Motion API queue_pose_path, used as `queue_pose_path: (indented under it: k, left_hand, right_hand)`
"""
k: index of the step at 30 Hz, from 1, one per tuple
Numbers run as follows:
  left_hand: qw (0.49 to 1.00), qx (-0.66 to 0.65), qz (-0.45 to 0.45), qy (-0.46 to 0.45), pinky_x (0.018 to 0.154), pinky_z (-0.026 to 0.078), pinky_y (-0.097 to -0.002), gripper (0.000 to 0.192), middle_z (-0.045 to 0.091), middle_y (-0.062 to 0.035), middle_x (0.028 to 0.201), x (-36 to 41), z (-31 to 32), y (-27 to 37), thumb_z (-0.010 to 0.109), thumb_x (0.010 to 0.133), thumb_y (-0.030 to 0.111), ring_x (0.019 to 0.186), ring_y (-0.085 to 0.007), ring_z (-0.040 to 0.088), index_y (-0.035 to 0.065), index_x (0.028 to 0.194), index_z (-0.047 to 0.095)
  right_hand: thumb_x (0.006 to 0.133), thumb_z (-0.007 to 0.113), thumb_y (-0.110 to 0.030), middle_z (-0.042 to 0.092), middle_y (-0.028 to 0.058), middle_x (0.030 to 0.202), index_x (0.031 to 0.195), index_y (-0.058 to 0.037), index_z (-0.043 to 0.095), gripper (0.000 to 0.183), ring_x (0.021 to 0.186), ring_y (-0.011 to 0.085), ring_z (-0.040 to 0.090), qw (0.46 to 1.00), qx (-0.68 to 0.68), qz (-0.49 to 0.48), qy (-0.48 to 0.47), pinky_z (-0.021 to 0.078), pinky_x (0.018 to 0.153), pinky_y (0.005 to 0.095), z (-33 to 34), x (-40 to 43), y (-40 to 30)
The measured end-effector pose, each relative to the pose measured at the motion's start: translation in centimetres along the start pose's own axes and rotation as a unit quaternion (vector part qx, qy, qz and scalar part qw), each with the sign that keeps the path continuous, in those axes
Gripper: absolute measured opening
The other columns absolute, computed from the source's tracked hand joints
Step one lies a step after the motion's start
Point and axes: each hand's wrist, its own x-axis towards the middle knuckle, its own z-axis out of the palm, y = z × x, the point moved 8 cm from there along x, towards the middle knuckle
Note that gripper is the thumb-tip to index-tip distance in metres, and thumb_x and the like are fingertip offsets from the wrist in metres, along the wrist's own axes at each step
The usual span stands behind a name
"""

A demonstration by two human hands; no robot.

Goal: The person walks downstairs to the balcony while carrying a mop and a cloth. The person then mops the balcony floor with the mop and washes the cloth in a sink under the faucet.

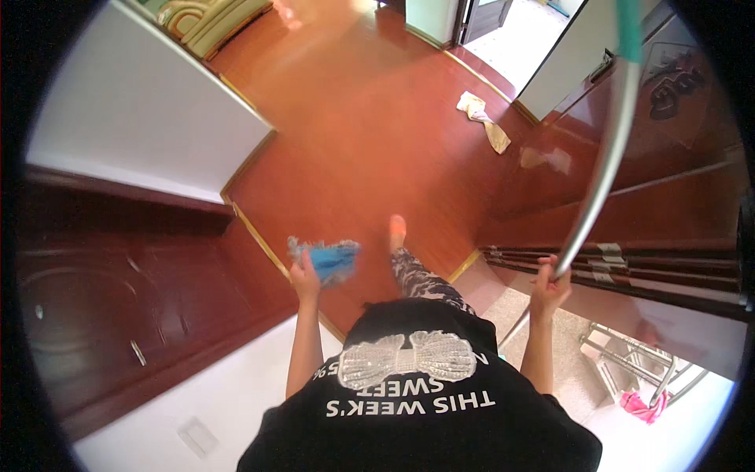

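Note:
My left hand (305, 278) grips a blue mop pad (331, 261) with a ragged grey fringe, held out in front of me above the floor and slightly blurred. In my right hand (548, 290) is a silver metal pole (604, 165), which looks bent by the lens. Its far end at the upper right bears a teal sleeve (629, 29). The other end runs down behind my right forearm, where a bit of teal shows beside my shirt. One foot (397, 230) is forward on the reddish wood floor (365, 147).
A crumpled pale cloth (486, 121) lies on the floor ahead, near a bright doorway (519, 44). Dark red doors (118, 283) (560, 200) stand on both sides. At the lower right is a metal rack (640, 360) with a pink cloth (644, 406). A white wall corner (147, 100) juts out at left.

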Motion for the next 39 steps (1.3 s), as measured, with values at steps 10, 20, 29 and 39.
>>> queue_pose_path:
  k: [10,20,29,39]
  left_hand:
    - [0.997,0.016,0.014,0.073,0.061,0.044,-0.0361,0.044,0.06,-0.0167,0.069,-2.0,-3.2,-4.6,0.046,0.087,0.036,0.065,-0.0253,0.058,-0.0055,0.078,0.057]
    - [0.977,0.177,-0.083,0.082,0.059,0.041,-0.042,0.044,0.056,-0.0217,0.066,-5.8,-5.0,-8.1,0.045,0.086,0.037,0.063,-0.035,0.056,-0.0038,0.073,0.053]
    - [0.976,0.177,-0.098,0.086,0.061,0.041,-0.0472,0.05,0.056,-0.0254,0.068,-7.0,-3.9,-8.5,0.044,0.084,0.043,0.067,-0.0404,0.056,-0.0034,0.07,0.054]
    - [0.99,0.003,-0.112,0.09,0.072,0.043,-0.0429,0.047,0.058,-0.0262,0.086,-1.9,0.2,-6.0,0.042,0.086,0.04,0.083,-0.0388,0.056,-0.004,0.089,0.057]
  right_hand:
    - [0.08,0.052,-0.013,0.051,0.0171,0.06,0.095,-0.0037,0.046,0.018,0.056,0.0349,0.055,0.977,-0.202,-0.019,-0.059,0.0415,0.049,0.0419,5.5,-0.4,4.4]
    - [0.081,0.048,-0.01,0.051,0.0122,0.063,0.098,-0.0012,0.048,0.02,0.052,0.0231,0.051,0.981,-0.189,0.007,-0.039,0.0403,0.048,0.0344,2.5,-1.5,5.5]
    - [0.084,0.044,-0.007,0.05,0.0058,0.061,0.1,0.0005,0.046,0.018,0.044,0.0116,0.047,0.99,-0.116,0.065,-0.048,0.0373,0.038,0.0247,0.9,1.4,4.8]
    - [0.081,0.043,-0.003,0.053,0.0106,0.069,0.104,0.0098,0.044,0.026,0.058,0.0181,0.053,0.997,-0.074,0.007,-0.006,0.0422,0.049,0.0292,0.1,4.2,-1.7]
